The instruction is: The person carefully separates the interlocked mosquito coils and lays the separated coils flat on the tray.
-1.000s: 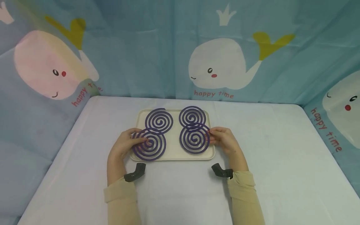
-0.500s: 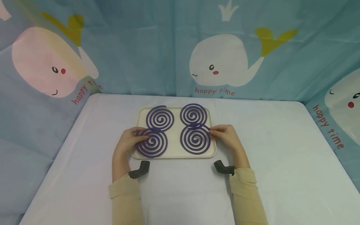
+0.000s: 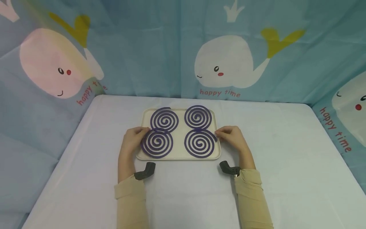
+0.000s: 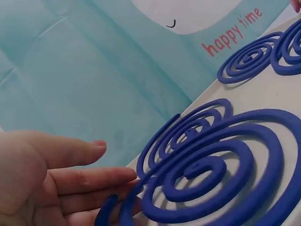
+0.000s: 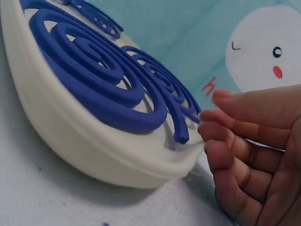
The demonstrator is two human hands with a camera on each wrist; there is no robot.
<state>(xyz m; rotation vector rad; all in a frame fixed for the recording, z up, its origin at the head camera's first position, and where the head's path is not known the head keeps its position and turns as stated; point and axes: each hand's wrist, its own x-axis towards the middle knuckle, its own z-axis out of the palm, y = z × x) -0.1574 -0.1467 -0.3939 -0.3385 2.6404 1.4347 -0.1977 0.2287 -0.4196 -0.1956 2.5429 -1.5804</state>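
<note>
Purple-blue mosquito coils lie on a cream tray point(image 3: 178, 140), two on each side. My left hand point(image 3: 132, 139) is at the left edge of the front left coil point(image 4: 270, 155). In the left wrist view its thumb is raised off the coil and its straight fingers reach the outer ring from below. Behind that coil lies the back left coil point(image 4: 228, 107), partly overlapped. My right hand point(image 5: 258, 146) is beside the tray's right rim, fingers loosely bent and holding nothing. Near its fingertips is the loose end of the front right coil point(image 5: 141, 120), which lies against the back right coil point(image 3: 198, 106).
A white cloth covers the table point(image 3: 286, 152) around the tray. Behind and at the sides hangs a blue curtain point(image 3: 143, 63) printed with whales. Dark wrist-worn pieces point(image 3: 145, 171) sit at both wrists, below tan sleeves point(image 3: 131, 203).
The front left coil has come down onto the tray, shifting slightly right, and my left thumb has lifted off it. The front right coil has settled, and my right hand has released it.
</note>
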